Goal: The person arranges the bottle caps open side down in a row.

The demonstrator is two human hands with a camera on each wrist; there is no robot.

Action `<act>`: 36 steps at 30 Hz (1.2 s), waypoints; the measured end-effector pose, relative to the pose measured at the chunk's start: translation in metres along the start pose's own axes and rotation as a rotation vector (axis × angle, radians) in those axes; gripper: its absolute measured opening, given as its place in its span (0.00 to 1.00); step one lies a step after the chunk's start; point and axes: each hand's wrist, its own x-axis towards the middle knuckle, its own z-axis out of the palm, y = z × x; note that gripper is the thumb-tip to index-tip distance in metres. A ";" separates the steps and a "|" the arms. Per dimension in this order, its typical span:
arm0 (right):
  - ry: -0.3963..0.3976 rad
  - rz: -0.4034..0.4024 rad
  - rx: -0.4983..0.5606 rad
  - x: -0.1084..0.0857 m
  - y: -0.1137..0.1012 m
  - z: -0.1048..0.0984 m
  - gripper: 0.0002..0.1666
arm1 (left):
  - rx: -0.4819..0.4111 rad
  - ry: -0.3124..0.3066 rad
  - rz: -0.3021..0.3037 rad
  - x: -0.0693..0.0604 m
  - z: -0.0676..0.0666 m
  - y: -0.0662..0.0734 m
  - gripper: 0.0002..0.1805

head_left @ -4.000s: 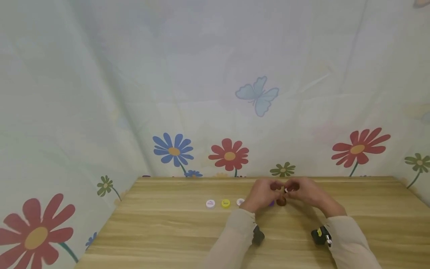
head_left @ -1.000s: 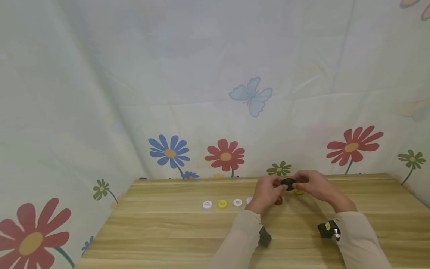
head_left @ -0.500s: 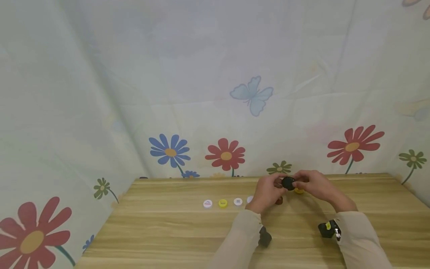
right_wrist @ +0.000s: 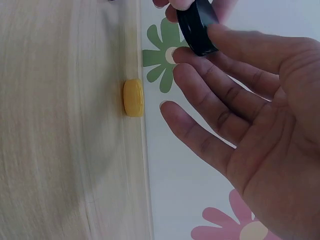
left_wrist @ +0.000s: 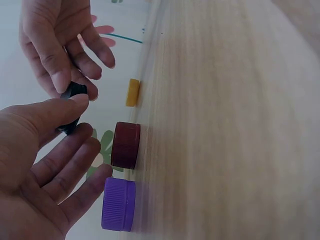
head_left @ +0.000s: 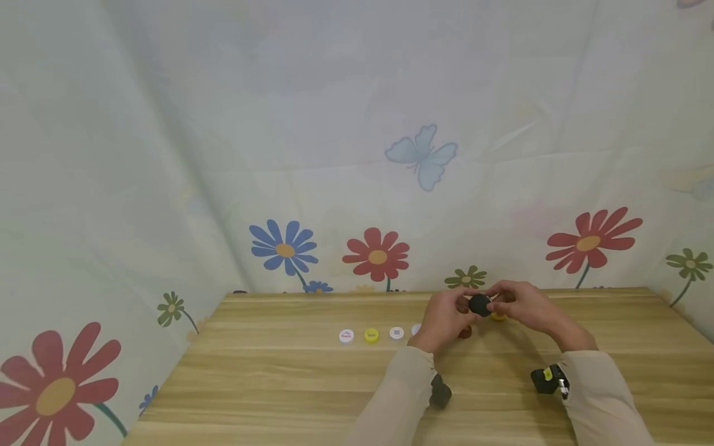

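A black bottle cap [head_left: 480, 305] is up off the table between both hands. My left hand [head_left: 446, 319] pinches it between thumb and fingers, the other fingers spread loosely in the left wrist view. My right hand [head_left: 523, 306] pinches the opposite side, thumb on the cap [right_wrist: 199, 26] in the right wrist view. Below the left hand stand a dark red-brown cap [left_wrist: 125, 145] and a ribbed purple cap [left_wrist: 118, 204]; the head view hides the purple one. An orange-yellow cap [right_wrist: 133, 98] lies on the table under the right hand.
To the left on the wooden table [head_left: 268, 378] lie a white cap with pink print [head_left: 346, 336], a yellow cap [head_left: 371, 335] and a white cap with a square print [head_left: 396, 332]. Another pale cap [head_left: 416, 329] is partly behind the left hand. A flowered cloth [head_left: 312, 186] hangs behind.
Four seconds ago the hands were close together above the red-brown cap, with a small, partly hidden white thing between them. Since then the black cap has come into view and turned slightly between the fingers.
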 end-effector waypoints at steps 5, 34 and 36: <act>-0.013 -0.033 0.012 -0.001 0.002 0.000 0.17 | 0.018 0.009 -0.003 0.001 0.001 -0.001 0.22; -0.118 -0.056 -0.007 0.000 0.007 0.001 0.19 | 0.262 -0.074 0.006 -0.004 0.002 -0.001 0.17; -0.122 -0.058 -0.001 0.000 0.007 0.002 0.18 | 0.284 -0.081 0.014 -0.003 0.002 -0.001 0.17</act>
